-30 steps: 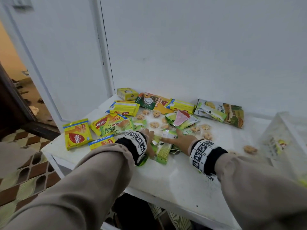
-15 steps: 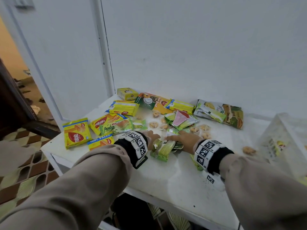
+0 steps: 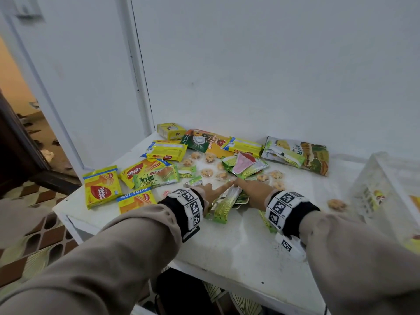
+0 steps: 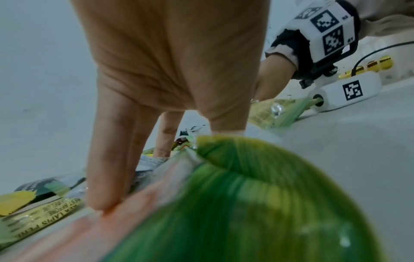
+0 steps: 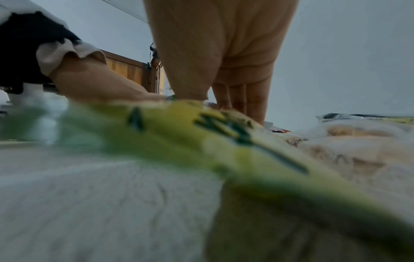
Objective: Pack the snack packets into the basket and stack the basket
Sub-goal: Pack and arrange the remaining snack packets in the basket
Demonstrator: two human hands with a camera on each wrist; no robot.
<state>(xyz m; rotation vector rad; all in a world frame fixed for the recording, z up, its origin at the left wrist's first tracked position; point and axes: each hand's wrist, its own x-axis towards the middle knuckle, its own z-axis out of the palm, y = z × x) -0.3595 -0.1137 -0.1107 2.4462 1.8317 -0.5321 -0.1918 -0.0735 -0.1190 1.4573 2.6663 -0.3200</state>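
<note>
Currently the green packets lie lengthwise between left hand and right hand. Both hands are flat with straight fingers, fingertips meeting beyond the pile. The basket sits right of the right hand, so that hand is nearer.

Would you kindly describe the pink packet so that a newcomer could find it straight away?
Start at the white table against the wall and look to the heap of green packets just beyond the two hands. The pink packet lies on top of that heap. It is the only pink wrapper among yellow and green ones.
</note>
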